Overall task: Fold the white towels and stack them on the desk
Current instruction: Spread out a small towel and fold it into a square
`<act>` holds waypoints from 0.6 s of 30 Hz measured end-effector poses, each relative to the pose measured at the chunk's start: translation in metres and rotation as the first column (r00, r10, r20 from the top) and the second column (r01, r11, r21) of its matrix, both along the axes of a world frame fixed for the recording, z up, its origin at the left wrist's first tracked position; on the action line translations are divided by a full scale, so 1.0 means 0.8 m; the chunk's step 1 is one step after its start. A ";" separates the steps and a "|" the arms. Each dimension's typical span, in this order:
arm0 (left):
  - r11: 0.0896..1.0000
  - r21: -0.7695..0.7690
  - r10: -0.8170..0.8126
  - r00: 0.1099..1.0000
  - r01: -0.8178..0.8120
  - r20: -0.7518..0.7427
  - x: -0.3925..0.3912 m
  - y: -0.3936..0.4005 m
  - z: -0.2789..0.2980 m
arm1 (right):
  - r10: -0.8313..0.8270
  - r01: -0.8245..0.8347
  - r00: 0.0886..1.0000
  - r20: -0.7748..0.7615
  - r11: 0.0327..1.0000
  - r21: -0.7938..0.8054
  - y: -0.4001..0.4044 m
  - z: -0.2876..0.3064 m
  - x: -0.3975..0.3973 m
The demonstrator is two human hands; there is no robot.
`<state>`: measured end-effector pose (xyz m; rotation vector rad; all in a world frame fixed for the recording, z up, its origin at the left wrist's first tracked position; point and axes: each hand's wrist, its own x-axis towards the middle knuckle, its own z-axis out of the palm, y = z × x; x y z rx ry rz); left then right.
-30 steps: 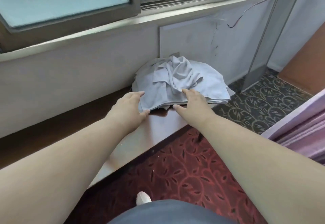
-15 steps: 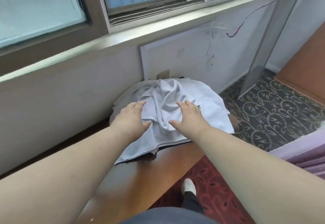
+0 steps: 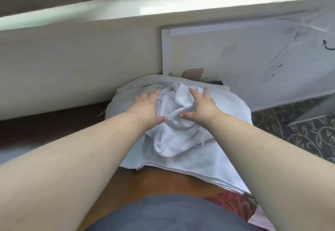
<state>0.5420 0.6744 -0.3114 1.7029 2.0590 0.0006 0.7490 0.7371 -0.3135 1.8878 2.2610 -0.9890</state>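
A crumpled white towel (image 3: 173,136) lies bunched on top of a flat pile of white towels (image 3: 208,165) at the right end of the brown desk (image 3: 145,181). My left hand (image 3: 145,107) rests on the crumpled towel's left side with its fingers stretched forward. My right hand (image 3: 201,106) rests on its right side, fingers spread. Both thumbs point inward against the raised fold between the hands. The far part of the pile is hidden behind my hands.
The wall and a white panel (image 3: 235,58) rise directly behind the pile, with a tan socket plate (image 3: 193,73) at desk level. A windowsill (image 3: 163,8) runs above. Patterned carpet (image 3: 299,134) lies to the right, beyond the desk's end.
I have stepped closer and now look down more steeply. Both hands have slid further onto the towels and drawn together, bunching the top towel between them.
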 end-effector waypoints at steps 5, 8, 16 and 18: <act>0.991 -0.084 -0.105 0.993 0.101 -0.049 0.033 0.015 -0.024 | 0.146 -0.149 0.988 -0.053 0.987 -0.065 0.002 -0.036 -0.002; 0.996 0.002 -0.091 0.996 0.091 0.014 0.046 0.016 -0.026 | 0.184 -0.185 0.965 -0.186 0.983 0.015 -0.006 -0.043 -0.013; 0.950 0.286 0.030 0.948 -0.126 0.318 0.012 -0.007 0.023 | 0.234 -0.069 0.815 -0.530 0.947 0.314 -0.041 0.002 -0.070; 0.907 0.357 0.109 0.944 -0.223 0.312 -0.006 -0.025 0.033 | 0.265 -0.053 0.783 -0.562 0.929 0.365 -0.052 0.019 -0.096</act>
